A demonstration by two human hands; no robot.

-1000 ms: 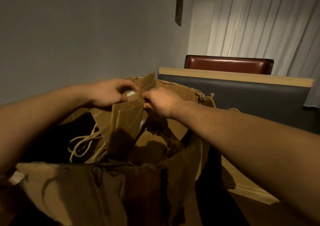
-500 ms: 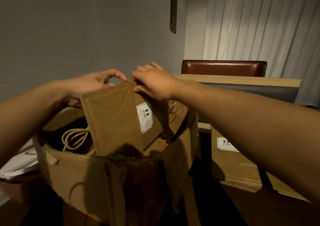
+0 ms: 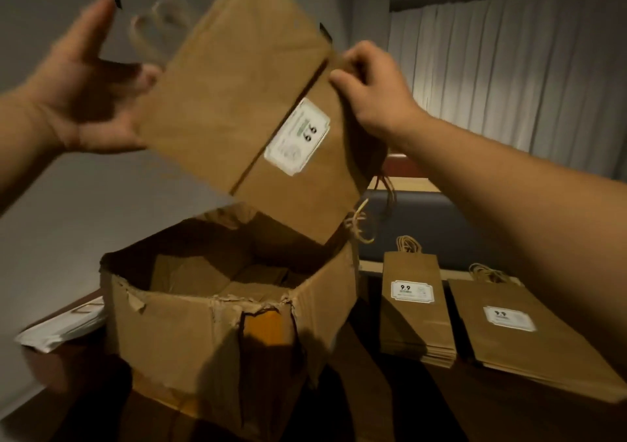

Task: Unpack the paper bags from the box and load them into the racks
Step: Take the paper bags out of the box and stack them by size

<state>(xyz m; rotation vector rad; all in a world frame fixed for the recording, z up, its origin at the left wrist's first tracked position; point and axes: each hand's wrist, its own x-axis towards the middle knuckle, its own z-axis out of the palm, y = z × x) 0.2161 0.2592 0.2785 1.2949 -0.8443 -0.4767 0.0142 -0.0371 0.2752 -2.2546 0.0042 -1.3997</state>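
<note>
Paper bags (image 3: 244, 102), flat bundle, held tilted in the air above torn box (image 3: 217, 326). Right hand (image 3: 373, 92) pinches the bundle's upper right edge, fingers curled. Left hand (image 3: 84, 92) spread wide, palm against the bundle's left side, blurred.

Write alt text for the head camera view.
A person's right hand pinches a bundle of flat brown paper bags lifted above a torn cardboard box, the open left hand beside its other edge. Two stacks of bags lie on the table to the right.
</note>
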